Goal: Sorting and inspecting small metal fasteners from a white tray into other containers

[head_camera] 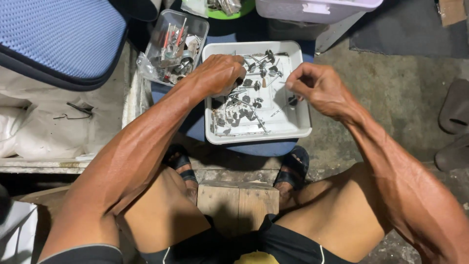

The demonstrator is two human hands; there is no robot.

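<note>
I'm looking at a thin metal pin (282,108) with a dark round head, lying in the right half of the white tray (303,128). Its long axis runs on a diagonal, from the dark head up near the tray's right wall down toward the tray's middle. My right hand (317,88) is directly over the head end, so that hand is clearly the nearer one. The fingertips are pinched together on something very fine; whether it is this pin's shaft or another small piece, I cannot tell, it's too thin to resolve.

My left hand (217,74) is over the tray's left side, curled nearly closed, knuckles up. It seems to grip a small dark part at its fingertips, but the fingers hide it.

Between the two hands lies the heap of small metal parts (244,105), screws and dark-headed bits scattered mostly through the tray's left and centre.

Farther out, the tray rests on a blue round stool (259,147). Just to its left is a clear plastic box (172,46) of more hardware, with red-handled pieces in it. Beyond that, a blue mesh cushion (58,39) at upper left.
</note>
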